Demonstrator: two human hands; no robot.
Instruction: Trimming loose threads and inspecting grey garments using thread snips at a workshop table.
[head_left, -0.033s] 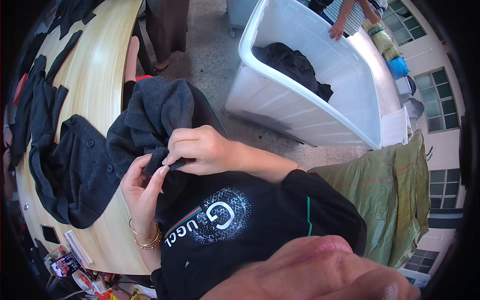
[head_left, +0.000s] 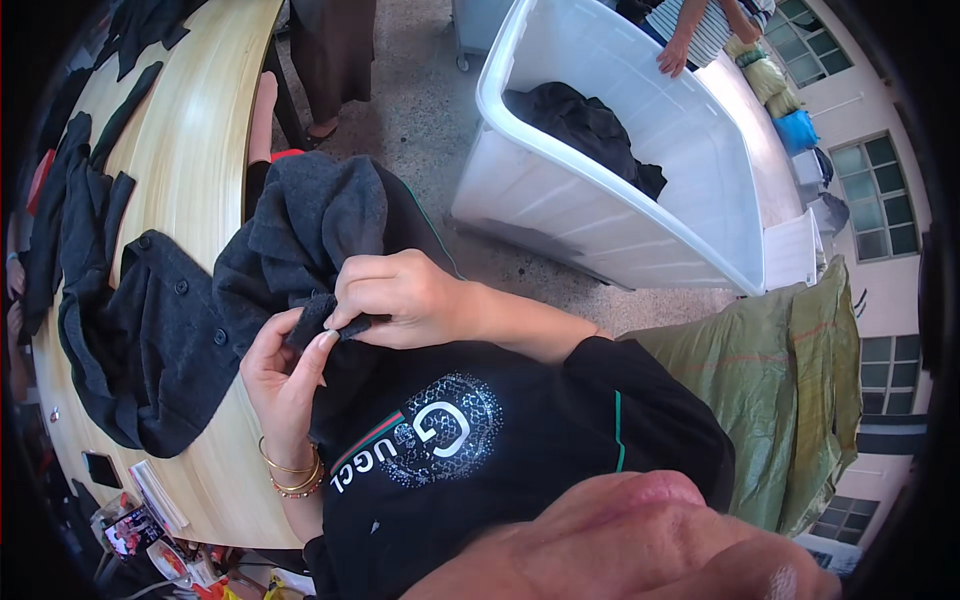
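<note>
A: Taking your view as a clock face, what lies farthest left of you?

B: Between nine and ten o'clock you have dark garments (head_left: pixel 75 215) along the outer side of the wood-grain table (head_left: pixel 190 130). Near eight, you have a flat black device (head_left: pixel 101 469) on the table and a lit phone (head_left: pixel 133 532) beyond it.

A: And your charcoal button-front coat (head_left: pixel 150 350)?

B: It spreads over the table at nine o'clock, round buttons (head_left: pixel 181 286) showing; its bunched part crosses the table's edge toward you at ten.

A: How do you grip it?

B: Your left hand (head_left: pixel 280 365), toward half past eight, gold-coloured bangles (head_left: pixel 292 485) at its wrist, pinches a small fold between thumb and fingers. Your right hand (head_left: pixel 400 300), at nine, pinches the same fold just beside it. I cannot tell whether your thumbs touch.

A: What stands to your right?

B: At one o'clock, a white plastic bin (head_left: pixel 560 190) with black cloth (head_left: pixel 590 130) inside and a co-worker's hand (head_left: pixel 673 55) at its rim. Between three and four, an olive-green sack (head_left: pixel 740 390) near your sleeve (head_left: pixel 650 410).
</note>
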